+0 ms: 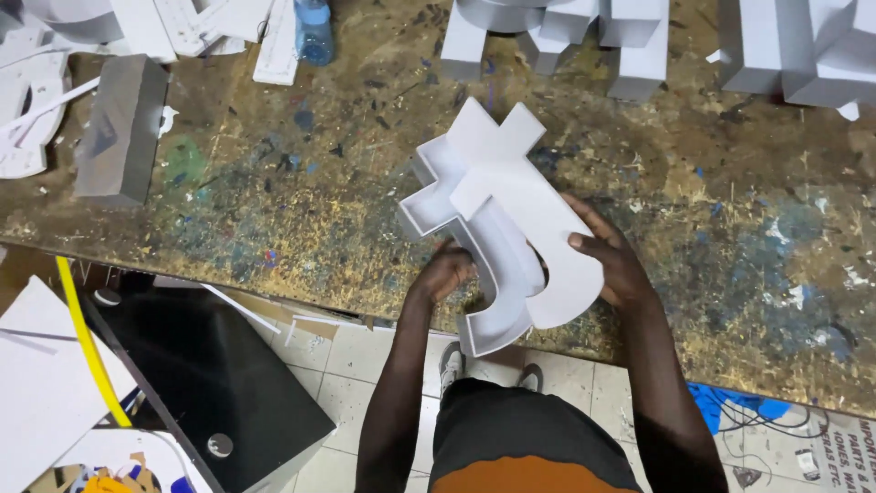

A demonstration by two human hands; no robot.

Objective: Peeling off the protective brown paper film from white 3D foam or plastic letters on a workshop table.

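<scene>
While both hands grip it, a white hollow letter lies tilted over the near edge of the desk, its open side up and its lower end jutting past the edge above the tiled floor. A flat white cutout of the same shape rests skewed on the letter, covering its right half and leaving the left wall and inner floor bare. The left hand is closed on the letter's lower left wall, fingers curled under it. The right hand clasps the cutout's right edge, thumb on top and fingers spread along the rim.

Left of the letter, well apart, a grey block stands on the stained, paint-flecked desk. Beyond the block, white strips and scraps lie at the far edge, with a blue bottle among them. Straight beyond the letter stand more white letters, and further ones stand to the far right of it.

Below the letter, the person's shoes show on the floor. Left of the shoes leans a black panel, with a yellow strip and a white sheet beside it. Right of the shoes, under the desk, lie blue scraps and a dark cable.
</scene>
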